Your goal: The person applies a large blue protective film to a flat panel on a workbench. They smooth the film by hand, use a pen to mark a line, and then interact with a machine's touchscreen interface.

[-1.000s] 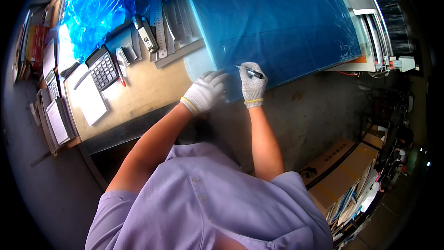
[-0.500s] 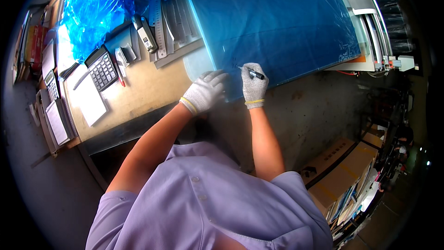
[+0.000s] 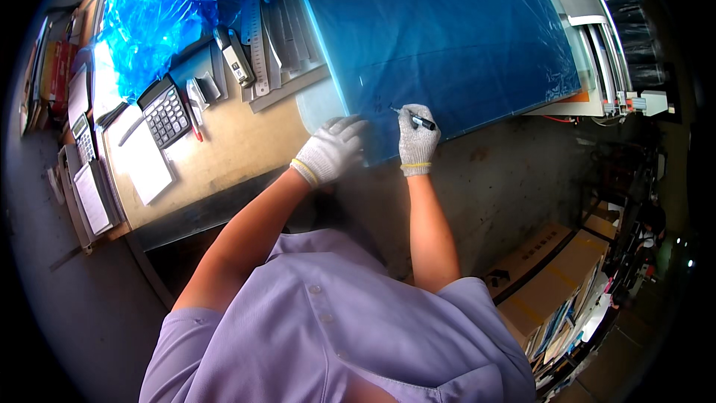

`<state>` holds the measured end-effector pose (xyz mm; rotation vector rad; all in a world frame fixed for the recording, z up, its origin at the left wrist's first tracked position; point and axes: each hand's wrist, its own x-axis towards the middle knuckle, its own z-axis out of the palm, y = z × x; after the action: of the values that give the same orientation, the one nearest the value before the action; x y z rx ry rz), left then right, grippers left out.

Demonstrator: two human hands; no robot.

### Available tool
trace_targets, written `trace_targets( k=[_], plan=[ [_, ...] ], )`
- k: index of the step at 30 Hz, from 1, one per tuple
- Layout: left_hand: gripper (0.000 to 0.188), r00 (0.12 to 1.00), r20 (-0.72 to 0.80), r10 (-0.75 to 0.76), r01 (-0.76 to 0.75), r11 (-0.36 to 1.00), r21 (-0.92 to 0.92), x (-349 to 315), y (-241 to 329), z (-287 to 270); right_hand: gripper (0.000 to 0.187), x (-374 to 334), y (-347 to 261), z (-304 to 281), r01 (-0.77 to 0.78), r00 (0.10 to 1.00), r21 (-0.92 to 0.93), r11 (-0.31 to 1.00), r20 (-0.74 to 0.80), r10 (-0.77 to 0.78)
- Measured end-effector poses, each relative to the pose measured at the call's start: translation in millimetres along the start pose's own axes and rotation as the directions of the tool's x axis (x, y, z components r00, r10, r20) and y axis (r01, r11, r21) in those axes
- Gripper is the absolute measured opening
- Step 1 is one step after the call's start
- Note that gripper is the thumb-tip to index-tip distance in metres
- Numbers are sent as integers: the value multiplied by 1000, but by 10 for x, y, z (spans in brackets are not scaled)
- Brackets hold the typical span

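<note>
One pen (image 3: 424, 122) is pinched in the fingers of your right hand (image 3: 418, 142) near the blue sheet's (image 3: 447, 45) near left corner; your left hand (image 3: 330, 151) is at its left edge, fingers extended.

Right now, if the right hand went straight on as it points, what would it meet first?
For the right hand, the way looks free across the blue sheet, though depth is hard to judge.

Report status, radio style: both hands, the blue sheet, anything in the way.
Right hand gripping black marker, tip at blue sheet. Left hand, open, at sheet's near left corner. Calculator and metal ruler off to the sheet's left.
</note>
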<state>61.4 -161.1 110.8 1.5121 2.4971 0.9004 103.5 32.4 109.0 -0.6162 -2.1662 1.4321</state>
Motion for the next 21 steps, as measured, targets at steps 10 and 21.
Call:
trace_targets(
  k=[10,21],
  plan=[
    [24,1000,8,0,0,1000,13,14,12,-23,8,28,69,-34,25,999,-18,1000,-35,-25],
    [23,1000,20,-4,4,1000,1,14,24,-40,8,36,61,-86,-8,999,-55,998,-50,6]
  ],
)
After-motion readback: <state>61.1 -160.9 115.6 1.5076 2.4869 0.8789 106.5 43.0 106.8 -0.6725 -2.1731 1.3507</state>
